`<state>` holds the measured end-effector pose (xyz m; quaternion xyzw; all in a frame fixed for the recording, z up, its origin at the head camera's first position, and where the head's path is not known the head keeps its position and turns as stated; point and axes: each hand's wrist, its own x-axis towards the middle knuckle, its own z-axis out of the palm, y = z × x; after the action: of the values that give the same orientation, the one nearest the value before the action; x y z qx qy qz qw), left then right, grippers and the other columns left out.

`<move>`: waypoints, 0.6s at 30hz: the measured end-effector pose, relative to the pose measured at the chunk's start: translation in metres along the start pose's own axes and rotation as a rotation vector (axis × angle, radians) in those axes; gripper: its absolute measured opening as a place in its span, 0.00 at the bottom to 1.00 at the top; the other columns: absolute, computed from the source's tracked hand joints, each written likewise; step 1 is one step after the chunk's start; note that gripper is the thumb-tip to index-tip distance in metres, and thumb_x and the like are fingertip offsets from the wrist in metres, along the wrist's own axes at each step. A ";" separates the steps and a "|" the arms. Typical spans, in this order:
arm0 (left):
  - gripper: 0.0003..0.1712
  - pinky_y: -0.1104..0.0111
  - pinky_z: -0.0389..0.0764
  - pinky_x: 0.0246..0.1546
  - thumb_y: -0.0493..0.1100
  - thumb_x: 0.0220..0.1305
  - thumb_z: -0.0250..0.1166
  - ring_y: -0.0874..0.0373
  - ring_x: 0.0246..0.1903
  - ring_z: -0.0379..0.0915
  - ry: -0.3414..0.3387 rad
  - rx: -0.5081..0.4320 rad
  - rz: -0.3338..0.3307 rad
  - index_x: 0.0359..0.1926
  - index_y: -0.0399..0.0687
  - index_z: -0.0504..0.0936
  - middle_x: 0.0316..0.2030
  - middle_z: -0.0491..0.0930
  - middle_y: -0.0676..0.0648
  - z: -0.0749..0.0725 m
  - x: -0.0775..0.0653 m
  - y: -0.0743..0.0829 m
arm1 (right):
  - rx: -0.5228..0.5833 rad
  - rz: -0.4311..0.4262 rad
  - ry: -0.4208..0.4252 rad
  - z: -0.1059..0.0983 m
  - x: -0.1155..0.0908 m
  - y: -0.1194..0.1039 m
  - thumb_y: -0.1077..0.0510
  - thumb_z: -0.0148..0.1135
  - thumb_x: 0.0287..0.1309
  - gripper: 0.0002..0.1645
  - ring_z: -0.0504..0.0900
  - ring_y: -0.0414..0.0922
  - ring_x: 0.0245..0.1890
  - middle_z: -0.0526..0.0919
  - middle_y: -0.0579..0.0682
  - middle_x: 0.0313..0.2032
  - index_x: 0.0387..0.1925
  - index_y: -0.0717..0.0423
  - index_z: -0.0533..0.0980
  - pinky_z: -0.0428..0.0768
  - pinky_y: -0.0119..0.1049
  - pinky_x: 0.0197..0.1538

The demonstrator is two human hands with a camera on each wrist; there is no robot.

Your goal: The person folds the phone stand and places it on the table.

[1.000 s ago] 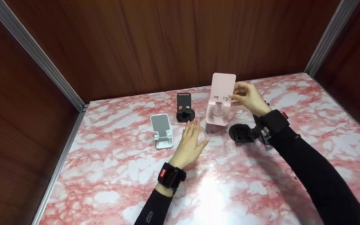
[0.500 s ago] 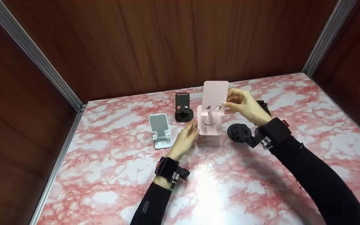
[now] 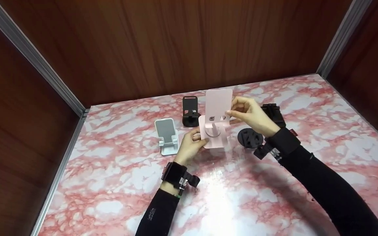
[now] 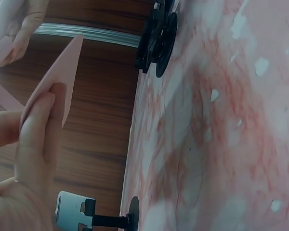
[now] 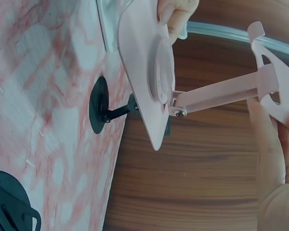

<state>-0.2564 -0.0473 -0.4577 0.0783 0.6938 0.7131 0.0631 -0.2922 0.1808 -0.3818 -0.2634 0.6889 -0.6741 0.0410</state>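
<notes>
1. A wood-grained panel (image 3: 162,49) rises behind a pink phone stand (image 3: 217,109).
2. A red-and-white marbled worktop (image 3: 116,196) stretches beneath and around the pink phone stand.
3. Black sleeves (image 3: 330,186) reach toward the pink phone stand from its near side.
4. The pink phone stand itself is held off the worktop, its upper plate joined to its base by an arm.
5. Both hands grasp it: the left hand (image 3: 189,147) pinches the base's left edge, the right hand (image 3: 254,114) the upper plate's right edge.
6. A white stand (image 3: 166,134) with a grey face stands left of the pink phone stand.
7. A black stand (image 3: 190,106) stands behind it, slightly left.
8. To its right, a ribbed black object (image 3: 272,113) is partly hidden by the right wrist.
9. A round black piece (image 3: 250,138) lies just right of it.
</notes>
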 end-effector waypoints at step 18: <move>0.21 0.62 0.85 0.37 0.25 0.59 0.61 0.45 0.39 0.83 0.000 0.081 0.126 0.54 0.25 0.72 0.42 0.82 0.32 -0.002 -0.004 -0.003 | 0.055 0.007 -0.048 0.002 0.000 0.003 0.65 0.59 0.65 0.07 0.83 0.46 0.35 0.84 0.58 0.36 0.41 0.68 0.77 0.85 0.39 0.35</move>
<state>-0.2529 -0.0497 -0.4605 0.1243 0.7159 0.6869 0.0147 -0.2923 0.1785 -0.3851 -0.2759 0.6699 -0.6861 0.0668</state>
